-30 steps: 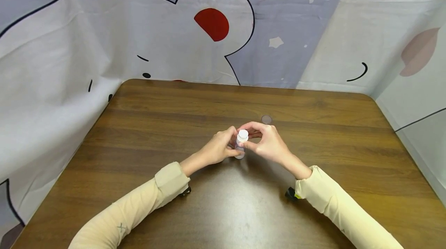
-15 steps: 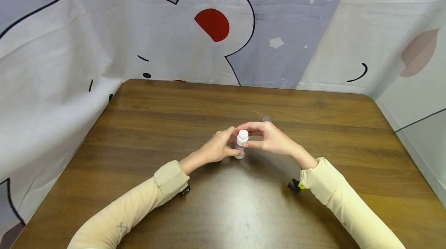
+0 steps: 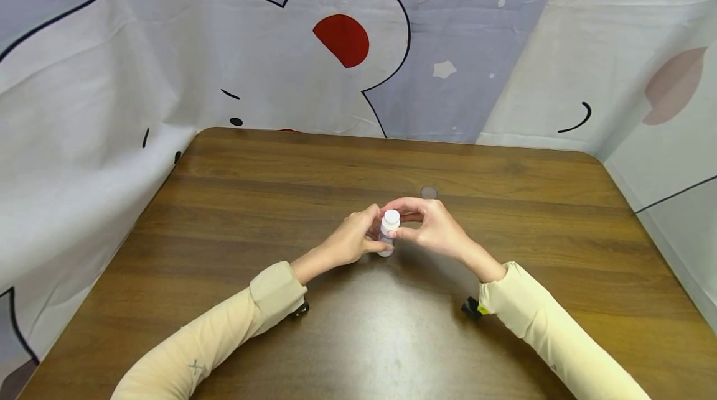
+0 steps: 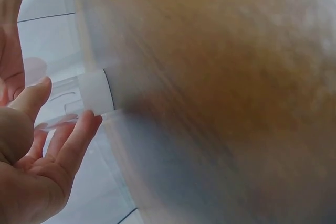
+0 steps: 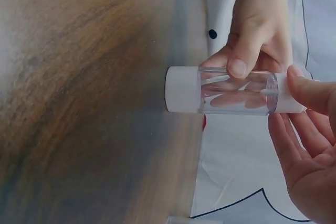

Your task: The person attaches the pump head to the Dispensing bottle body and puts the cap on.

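One small bottle is upright between left hand and right hand.
The left hand grasps its clear body, the right hand pinches its white top. Since half a second ago, the right hand has turned slightly inward, which suggests work at the top. Beyond it lies a round thing, blocking nothing.

Within the grip, the bottle is formed of clear, glossy plastic; its base below and its cap above are finished in smooth white plastic. Under the grip, the table is faced in glossy wood grain; matt cloth is seen nearer in the sleeves, creased cloth beyond in the backdrop.
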The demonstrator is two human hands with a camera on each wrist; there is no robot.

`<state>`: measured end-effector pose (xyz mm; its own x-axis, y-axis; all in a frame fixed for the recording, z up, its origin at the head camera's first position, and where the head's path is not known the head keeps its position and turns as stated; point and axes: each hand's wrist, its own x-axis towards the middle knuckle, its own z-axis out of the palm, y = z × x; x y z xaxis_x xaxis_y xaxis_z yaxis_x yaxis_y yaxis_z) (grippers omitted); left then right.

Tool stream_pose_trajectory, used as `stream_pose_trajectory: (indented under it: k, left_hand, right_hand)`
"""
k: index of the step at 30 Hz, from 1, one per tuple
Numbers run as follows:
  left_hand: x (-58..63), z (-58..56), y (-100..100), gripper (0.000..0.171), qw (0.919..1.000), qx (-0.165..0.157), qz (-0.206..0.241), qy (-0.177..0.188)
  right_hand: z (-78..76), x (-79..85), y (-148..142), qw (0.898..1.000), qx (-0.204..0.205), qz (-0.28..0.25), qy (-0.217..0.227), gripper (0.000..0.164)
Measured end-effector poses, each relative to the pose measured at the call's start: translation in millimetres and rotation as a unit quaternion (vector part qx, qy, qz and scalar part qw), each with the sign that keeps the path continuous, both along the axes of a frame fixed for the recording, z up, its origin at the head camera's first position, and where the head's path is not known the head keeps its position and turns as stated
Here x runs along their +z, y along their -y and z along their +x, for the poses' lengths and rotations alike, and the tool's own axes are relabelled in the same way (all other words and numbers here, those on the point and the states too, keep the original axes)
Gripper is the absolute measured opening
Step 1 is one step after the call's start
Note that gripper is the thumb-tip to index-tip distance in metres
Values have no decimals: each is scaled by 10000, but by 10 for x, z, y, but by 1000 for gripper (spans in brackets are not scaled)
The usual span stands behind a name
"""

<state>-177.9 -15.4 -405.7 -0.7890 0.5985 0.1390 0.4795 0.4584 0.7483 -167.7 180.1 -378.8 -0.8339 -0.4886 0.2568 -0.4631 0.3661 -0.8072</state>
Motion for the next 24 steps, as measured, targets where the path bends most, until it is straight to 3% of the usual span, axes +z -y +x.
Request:
stream_pose_trajectory:
  k: [7,24]
  left_hand:
    - [8,18,13,37,9999,60,-46,-122]
    - [-40,-19,33,39,9982,-65,268,534]
  right_hand:
    - [25,14,20,10000,-38,1,-38,35]
    - [-33,151,-104,9969,340,638,-316,47]
